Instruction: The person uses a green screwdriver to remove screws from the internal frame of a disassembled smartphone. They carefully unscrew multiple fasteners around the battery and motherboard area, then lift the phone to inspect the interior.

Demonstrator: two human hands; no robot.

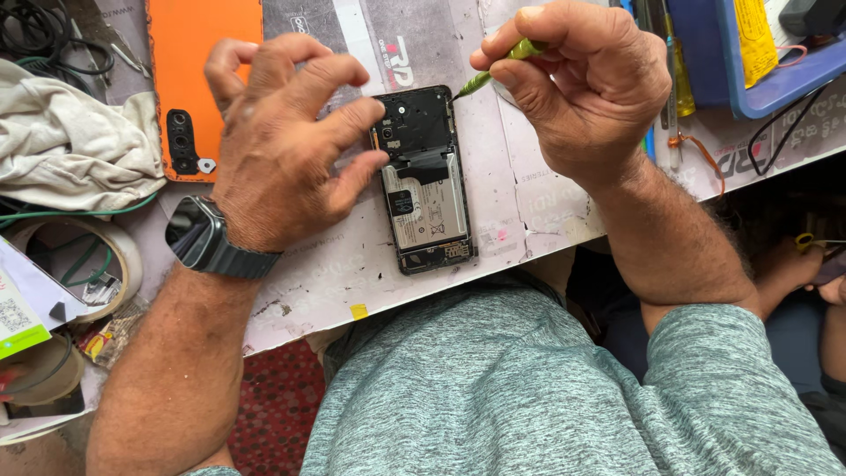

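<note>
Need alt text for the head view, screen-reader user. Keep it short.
Seen from above, a person's left hand steadies an opened phone, back cover off, on a worn white table, while the right hand holds a green screwdriver with its tip at the phone's top right corner. An orange back cover lies left of the phone; a smartwatch sits on the left wrist.

The opened phone (426, 181) shows matt black plastic shielding above a pale, paper-like battery label. The orange back cover (204, 79) looks like smooth plastic with a soft sheen. The tool (493, 69) has a green plastic-looking grip and a thin metal tip. The table (335, 273) is covered in worn, scuffed printed sheeting. A crumpled off-white cloth (70, 141) looks rough, and the tape roll (97, 264) looks glossy
</note>
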